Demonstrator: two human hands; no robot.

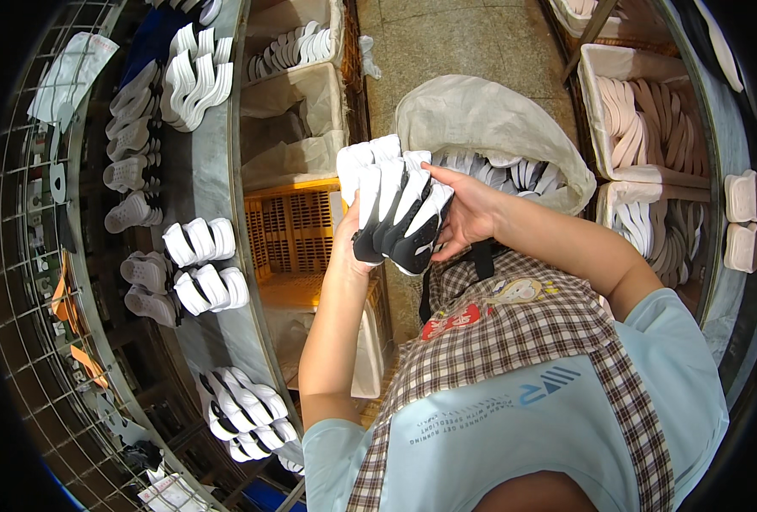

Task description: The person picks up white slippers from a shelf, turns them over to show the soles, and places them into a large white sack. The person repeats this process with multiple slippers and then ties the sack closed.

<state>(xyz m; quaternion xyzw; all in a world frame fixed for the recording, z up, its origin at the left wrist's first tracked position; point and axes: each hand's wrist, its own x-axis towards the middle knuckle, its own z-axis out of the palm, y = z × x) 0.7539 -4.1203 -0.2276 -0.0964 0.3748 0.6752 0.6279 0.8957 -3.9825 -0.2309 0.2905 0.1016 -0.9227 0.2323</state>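
While the worker in the brown checked apron [489, 341] looks down, both hands are closed on a bundle of black-and-white shoe soles [400, 218], which sits in front of the chest. Take that bundle as the centre of a clock, with twelve straight ahead. The left hand [353, 243] grips it from nine o'clock, most of its fingers hidden from me behind the soles; the right hand [468, 209] clasps it from three, thumb laid along the upper edge and fingers curling around the side. The soles lean against one another in a slanted row, their white parts towards twelve and their black ends towards six. Between one and two, just beyond the right hand, gapes a pale cloth sack [493, 98] with more soles inside. At nine I see a yellow plastic crate [289, 230], and past it a long metal shelf [212, 175]. A tall white stack [197, 81] stands on that shelf at ten, and a black-and-white pile [243, 405] lies between seven and eight. Over between two and three, a lined bin [613, 60] holds pinkish soles [647, 124].
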